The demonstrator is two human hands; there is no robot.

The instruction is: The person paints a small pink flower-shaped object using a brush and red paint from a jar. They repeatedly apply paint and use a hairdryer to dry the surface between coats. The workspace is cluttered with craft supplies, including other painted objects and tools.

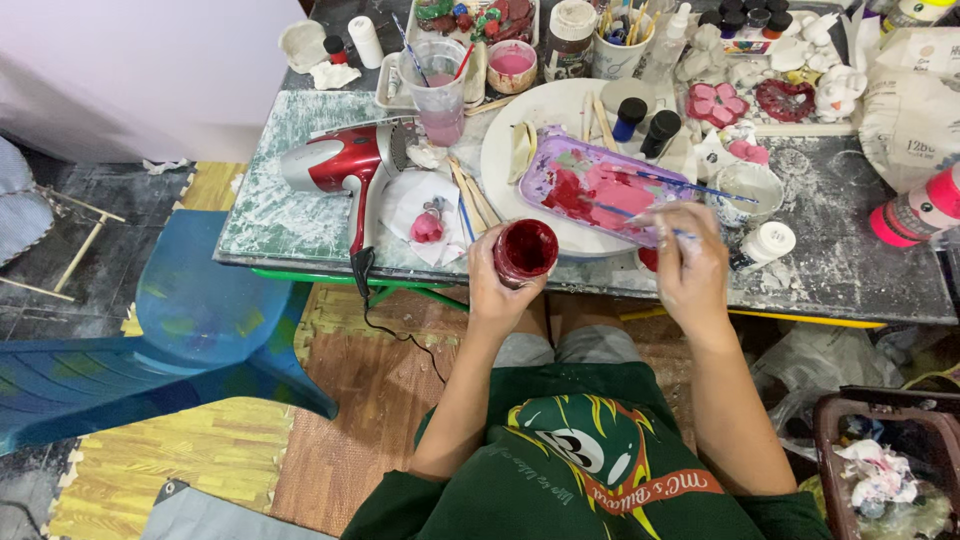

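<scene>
My left hand (497,290) grips a small round jar of dark red paint (526,251), held at the near edge of the table (300,225). My right hand (690,262) holds a thin blue-handled paintbrush (660,228) whose tip reaches over a purple rectangular tray (600,185) smeared with pink and red paint. The tray rests on a round white plate (525,185). A second blue brush lies across the tray.
A red hair dryer (340,165) lies on the table's left, its cord hanging off the edge. A plastic cup of pinkish water (440,85), paint bottles, brushes and plaster figures crowd the back. A blue plastic chair (190,320) stands left; a bin (880,460) sits at right.
</scene>
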